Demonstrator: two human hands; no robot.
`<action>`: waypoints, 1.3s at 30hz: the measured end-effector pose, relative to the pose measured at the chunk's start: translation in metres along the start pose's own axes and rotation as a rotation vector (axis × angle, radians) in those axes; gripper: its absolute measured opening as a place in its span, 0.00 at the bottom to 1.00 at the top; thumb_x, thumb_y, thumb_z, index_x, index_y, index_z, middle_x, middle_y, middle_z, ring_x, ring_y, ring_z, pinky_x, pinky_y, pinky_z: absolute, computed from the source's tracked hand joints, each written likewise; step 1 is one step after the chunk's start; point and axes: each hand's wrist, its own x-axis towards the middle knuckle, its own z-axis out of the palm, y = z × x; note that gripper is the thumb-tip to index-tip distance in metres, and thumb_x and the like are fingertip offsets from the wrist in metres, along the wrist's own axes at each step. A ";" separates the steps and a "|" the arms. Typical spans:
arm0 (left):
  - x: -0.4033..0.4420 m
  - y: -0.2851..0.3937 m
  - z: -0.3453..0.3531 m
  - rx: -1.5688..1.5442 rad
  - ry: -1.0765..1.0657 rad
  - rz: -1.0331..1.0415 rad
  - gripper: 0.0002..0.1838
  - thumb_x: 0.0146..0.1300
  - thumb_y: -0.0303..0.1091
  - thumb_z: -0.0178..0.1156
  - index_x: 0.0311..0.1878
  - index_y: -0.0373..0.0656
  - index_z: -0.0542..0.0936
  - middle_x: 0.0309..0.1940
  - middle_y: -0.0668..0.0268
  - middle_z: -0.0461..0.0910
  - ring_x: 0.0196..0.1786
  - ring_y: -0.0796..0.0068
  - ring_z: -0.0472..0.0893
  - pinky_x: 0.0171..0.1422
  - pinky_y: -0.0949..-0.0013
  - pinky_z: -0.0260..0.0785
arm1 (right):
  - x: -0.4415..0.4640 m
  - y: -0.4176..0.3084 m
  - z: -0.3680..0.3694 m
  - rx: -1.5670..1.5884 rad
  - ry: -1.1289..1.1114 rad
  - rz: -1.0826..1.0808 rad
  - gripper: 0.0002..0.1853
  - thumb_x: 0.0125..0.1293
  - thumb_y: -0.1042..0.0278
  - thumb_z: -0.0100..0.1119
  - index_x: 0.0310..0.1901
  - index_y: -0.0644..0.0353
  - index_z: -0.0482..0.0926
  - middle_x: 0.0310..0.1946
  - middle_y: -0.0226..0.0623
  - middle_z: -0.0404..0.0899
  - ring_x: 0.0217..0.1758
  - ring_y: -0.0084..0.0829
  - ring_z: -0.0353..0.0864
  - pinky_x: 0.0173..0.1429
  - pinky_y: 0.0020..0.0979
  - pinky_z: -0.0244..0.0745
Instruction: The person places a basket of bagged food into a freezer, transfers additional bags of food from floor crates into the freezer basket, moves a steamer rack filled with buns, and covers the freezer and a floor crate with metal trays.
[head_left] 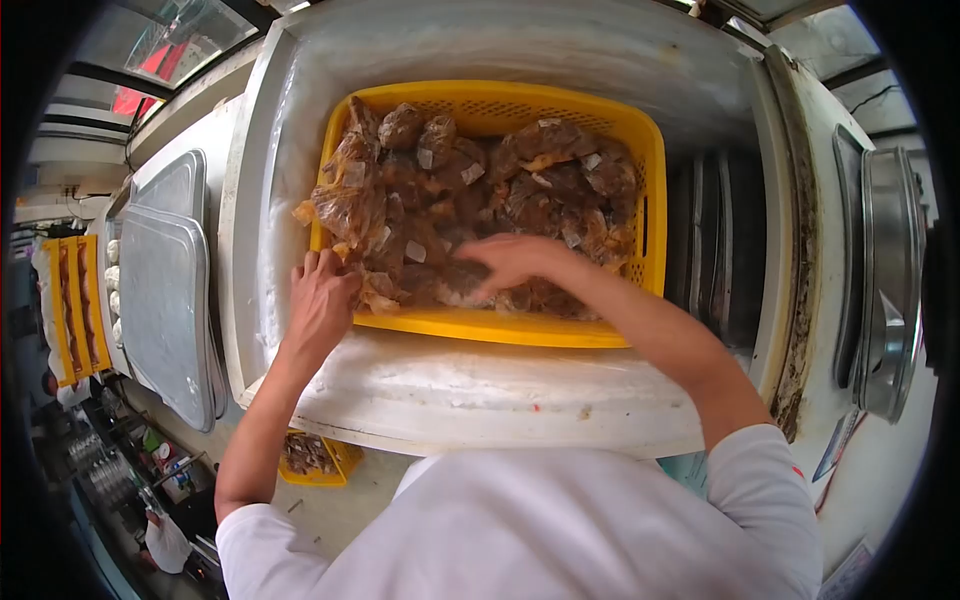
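A yellow plastic crate (490, 328) sits inside a frost-lined chest freezer. Bagged brown pieces of what looks like meat (540, 170) fill it, several with small white labels. My left hand (325, 295) is closed around the crate's near left corner, its fingertips curled over the rim beside a bag. Over the near middle of the bags reaches my right hand (512, 262), slightly blurred, its fingers apart and pointing left. No bag shows in its grasp, and whether its fingertips touch the bags I cannot tell.
Thick frost lines the freezer wall (560, 45). Dark trays (710, 240) stand on edge right of the crate. Metal trays (165, 300) lie at left, steel pans (890, 280) at right. Another yellow crate (345, 465) is on the floor. A person (168, 540) is at lower left.
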 end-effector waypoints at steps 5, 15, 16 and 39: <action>0.026 0.043 -0.027 0.170 0.085 0.111 0.05 0.48 0.28 0.65 0.30 0.44 0.85 0.38 0.57 0.76 0.50 0.57 0.74 0.55 0.58 0.65 | -0.060 0.013 -0.002 -0.506 -0.430 0.492 0.36 0.50 0.54 0.75 0.60 0.64 0.76 0.57 0.49 0.77 0.61 0.42 0.76 0.62 0.41 0.73; 0.138 0.113 0.209 -0.014 -0.813 0.786 0.18 0.50 0.38 0.67 0.43 0.40 0.84 0.48 0.52 0.82 0.52 0.53 0.80 0.55 0.56 0.74 | -0.005 0.044 0.061 -0.334 -0.234 0.321 0.17 0.48 0.65 0.67 0.40 0.63 0.86 0.50 0.46 0.81 0.56 0.40 0.79 0.55 0.40 0.77; 0.138 0.107 0.231 -0.095 -0.679 0.930 0.21 0.50 0.43 0.69 0.45 0.41 0.84 0.42 0.54 0.85 0.48 0.52 0.82 0.54 0.57 0.75 | 0.003 0.063 0.076 -0.361 -0.129 0.239 0.16 0.48 0.65 0.67 0.40 0.63 0.86 0.47 0.46 0.82 0.53 0.41 0.80 0.54 0.41 0.78; 0.129 0.124 0.224 -0.014 -0.838 0.571 0.41 0.38 0.42 0.76 0.60 0.44 0.75 0.47 0.52 0.83 0.50 0.52 0.82 0.54 0.57 0.75 | 0.040 0.089 0.072 -0.028 -0.261 0.375 0.36 0.35 0.52 0.85 0.43 0.70 0.83 0.45 0.45 0.84 0.49 0.42 0.83 0.51 0.41 0.78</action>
